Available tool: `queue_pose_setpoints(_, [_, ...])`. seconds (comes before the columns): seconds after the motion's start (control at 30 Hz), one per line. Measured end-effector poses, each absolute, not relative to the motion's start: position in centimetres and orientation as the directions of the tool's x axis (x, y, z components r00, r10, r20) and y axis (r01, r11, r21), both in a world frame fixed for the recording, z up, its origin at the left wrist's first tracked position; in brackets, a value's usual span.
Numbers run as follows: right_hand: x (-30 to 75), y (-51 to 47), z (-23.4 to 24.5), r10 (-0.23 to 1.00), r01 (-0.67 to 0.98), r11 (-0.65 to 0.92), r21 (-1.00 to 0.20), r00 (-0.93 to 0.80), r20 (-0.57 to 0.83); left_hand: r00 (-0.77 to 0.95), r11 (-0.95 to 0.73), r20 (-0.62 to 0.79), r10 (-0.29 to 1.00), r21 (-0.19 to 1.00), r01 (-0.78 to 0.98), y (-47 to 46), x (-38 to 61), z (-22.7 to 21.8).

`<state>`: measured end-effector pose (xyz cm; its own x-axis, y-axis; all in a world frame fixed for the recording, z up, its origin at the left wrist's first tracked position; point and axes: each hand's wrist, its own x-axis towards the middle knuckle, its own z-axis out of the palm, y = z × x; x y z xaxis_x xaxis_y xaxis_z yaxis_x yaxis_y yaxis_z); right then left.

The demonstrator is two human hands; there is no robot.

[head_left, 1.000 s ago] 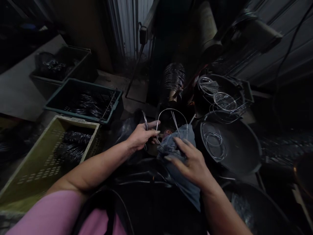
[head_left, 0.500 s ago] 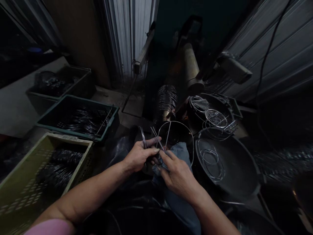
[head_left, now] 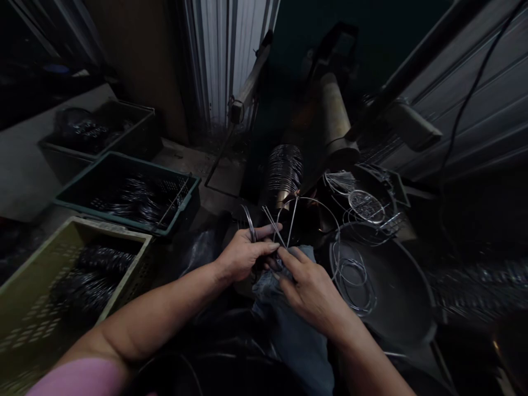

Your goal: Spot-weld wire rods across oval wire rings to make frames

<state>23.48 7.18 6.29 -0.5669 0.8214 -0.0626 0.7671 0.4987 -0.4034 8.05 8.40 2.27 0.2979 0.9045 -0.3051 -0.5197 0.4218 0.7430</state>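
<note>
My left hand [head_left: 243,253] is closed, with several wire rings [head_left: 249,221] hooked around its fingers. Its thumb and forefinger pinch thin straight metal rods [head_left: 271,222] that point up and away. Just to the right, my right hand [head_left: 307,283] is closed too, its fingertips meeting the lower ends of the rods. A larger wire hoop [head_left: 319,203] arcs up beyond my right hand, and another straight rod [head_left: 292,221] stands inside it. Where the hoop and rods meet is partly hidden by my fingers. A blue cloth [head_left: 297,335] lies beneath my right hand and forearm.
A stack of wire rings [head_left: 285,168] sits on a bar ahead. On the right, a dark basin [head_left: 406,275] holds loose wire loops [head_left: 355,283]. A yellow crate [head_left: 37,275], a green crate [head_left: 78,204] and a dark crate [head_left: 132,124] with dark shiny contents stand at left.
The view has shifted slightly, so both hands sit a little further right in the picture. They keep the same hold on the rods and rings.
</note>
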Motion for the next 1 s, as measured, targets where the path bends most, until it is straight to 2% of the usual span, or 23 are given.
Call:
queue_pose_setpoints(0.2, [23.9, 7.8, 7.0, 0.825, 0.772, 0.480, -0.417, -0.559, -0.086, 0.277, 0.435, -0.337, 0.900, 0.734, -0.521, 9.1, 8.4, 2.9])
queue_pose_setpoints(0.37, [23.8, 7.8, 6.4, 0.830, 0.753, 0.489, -0.440, -0.558, -0.033, 0.267, 0.435, -0.344, 0.900, 0.728, -0.530, 9.3, 8.6, 3.0])
queue_pose_setpoints(0.5, [24.4, 7.5, 5.5, 0.811, 0.683, 0.559, -0.471, -0.568, 0.139, 0.250, 0.426, -0.346, 0.904, 0.722, -0.545, 9.4, 8.5, 2.6])
queue_pose_setpoints(0.6, [25.4, 6.5, 5.8, 0.750, 0.661, 0.661, -0.356, -0.597, 0.285, 0.258, 0.430, -0.344, 0.903, 0.733, -0.527, 9.3, 8.0, 2.2])
queue_pose_setpoints(0.67, [26.0, 5.8, 6.2, 0.724, 0.680, 0.689, -0.250, -0.642, 0.252, 0.246, 0.421, -0.342, 0.907, 0.755, -0.503, 9.0, 7.3, 2.0])
queue_pose_setpoints(0.73, [26.4, 5.2, 6.4, 0.725, 0.699, 0.688, -0.194, -0.668, 0.165, 0.208, 0.420, -0.366, 0.907, 0.771, -0.478, 8.4, 6.4, 1.9])
queue_pose_setpoints(0.87, [26.3, 4.9, 5.5, 0.711, 0.697, 0.700, -0.158, -0.700, 0.063, 0.146, 0.438, -0.419, 0.896, 0.784, -0.441, 6.9, 4.5, 1.6])
queue_pose_setpoints(1.0, [25.6, 4.9, 4.6, 0.667, 0.656, 0.740, -0.145, -0.744, 0.034, 0.102, 0.399, -0.397, 0.912, 0.804, -0.441, 5.5, 3.1, 1.4])
